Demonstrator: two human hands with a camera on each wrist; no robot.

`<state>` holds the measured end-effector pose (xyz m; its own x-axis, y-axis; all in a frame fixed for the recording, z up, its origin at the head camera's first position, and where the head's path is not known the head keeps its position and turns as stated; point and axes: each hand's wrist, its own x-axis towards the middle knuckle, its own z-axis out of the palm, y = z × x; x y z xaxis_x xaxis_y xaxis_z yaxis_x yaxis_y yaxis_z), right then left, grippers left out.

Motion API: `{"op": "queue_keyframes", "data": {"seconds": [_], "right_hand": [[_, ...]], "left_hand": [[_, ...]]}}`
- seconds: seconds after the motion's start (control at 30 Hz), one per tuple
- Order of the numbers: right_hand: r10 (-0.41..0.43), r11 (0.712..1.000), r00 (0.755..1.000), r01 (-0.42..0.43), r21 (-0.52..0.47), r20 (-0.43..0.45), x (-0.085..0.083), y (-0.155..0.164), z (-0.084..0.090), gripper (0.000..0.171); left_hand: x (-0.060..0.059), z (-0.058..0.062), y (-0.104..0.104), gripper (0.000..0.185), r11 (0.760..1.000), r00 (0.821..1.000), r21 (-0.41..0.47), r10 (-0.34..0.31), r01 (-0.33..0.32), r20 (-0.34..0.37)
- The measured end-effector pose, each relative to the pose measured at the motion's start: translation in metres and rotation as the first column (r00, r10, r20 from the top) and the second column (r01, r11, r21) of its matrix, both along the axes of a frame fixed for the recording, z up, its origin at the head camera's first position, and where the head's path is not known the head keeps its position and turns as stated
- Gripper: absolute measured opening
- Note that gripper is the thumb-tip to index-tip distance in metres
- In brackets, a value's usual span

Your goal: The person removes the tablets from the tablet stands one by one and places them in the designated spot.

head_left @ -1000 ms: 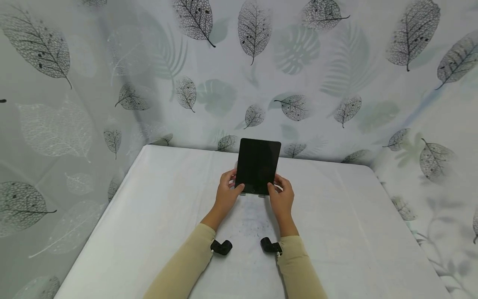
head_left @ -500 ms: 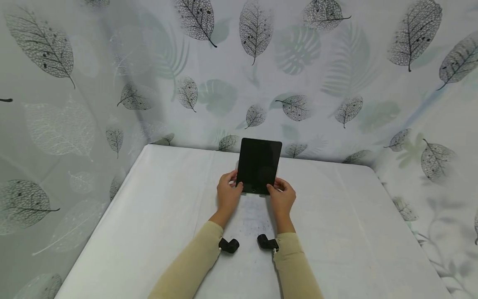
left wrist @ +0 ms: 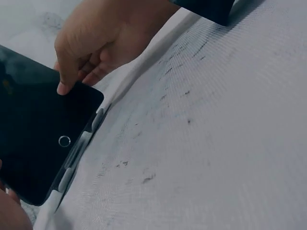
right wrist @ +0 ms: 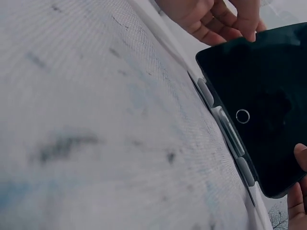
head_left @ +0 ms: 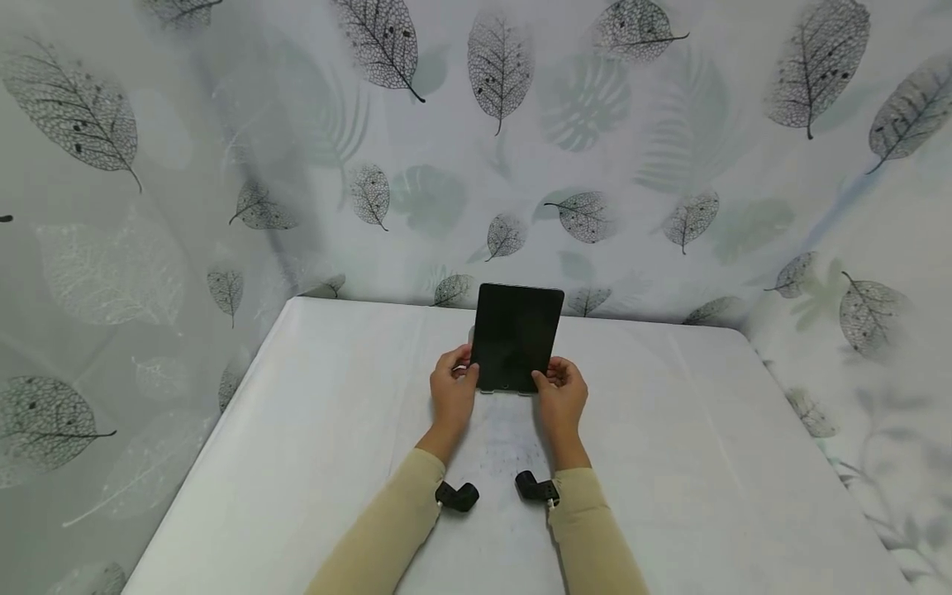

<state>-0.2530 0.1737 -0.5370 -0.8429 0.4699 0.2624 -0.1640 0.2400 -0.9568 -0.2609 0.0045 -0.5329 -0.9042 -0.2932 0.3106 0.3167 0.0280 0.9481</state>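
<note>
A black tablet [head_left: 516, 335] with a round home button leans back, upright, at the far middle of the table. Its lower edge sits at the grey front lips of a stand [right wrist: 231, 132], whose rear is hidden behind the screen. My left hand [head_left: 452, 397] pinches the tablet's left edge near the lower corner, thumb on the front and fingers behind. At the opposite edge, my right hand [head_left: 563, 401] holds it the same way. In the left wrist view, the right thumb [left wrist: 64, 84] presses the screen's border.
A white cloth with faint dark and bluish marks covers the table [head_left: 335, 397]. Leaf-patterned curtains [head_left: 439, 198] rise behind it and along both sides. Small black cameras [head_left: 457, 497] are strapped at both wrists.
Over the second, my left forearm has shifted slightly right, toward the middle. Both hands keep their grip on the tablet. The head view has tilted a little.
</note>
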Motion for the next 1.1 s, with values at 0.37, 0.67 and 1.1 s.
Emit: {"op": "queue_keyframes", "data": {"seconds": [0.37, 0.67, 1.1], "right_hand": [[0.093, 0.985, 0.986, -0.111, -0.128, -0.139, 0.012, -0.022, 0.016, 0.037], [0.204, 0.960, 0.950, -0.242, -0.144, -0.237, 0.013, -0.047, 0.038, 0.036], [0.356, 0.907, 0.926, -0.375, -0.193, -0.124, 0.001, -0.102, 0.054, 0.043]], "left_hand": [[0.004, 0.022, -0.032, 0.042, 0.991, 0.996, 0.095, -0.094, 0.094, 0.001], [0.008, 0.055, -0.070, 0.041, 0.991, 0.991, 0.096, -0.106, 0.098, 0.080], [0.007, 0.061, -0.128, 0.041, 0.996, 0.994, 0.093, 0.004, -0.015, 0.114]]}}
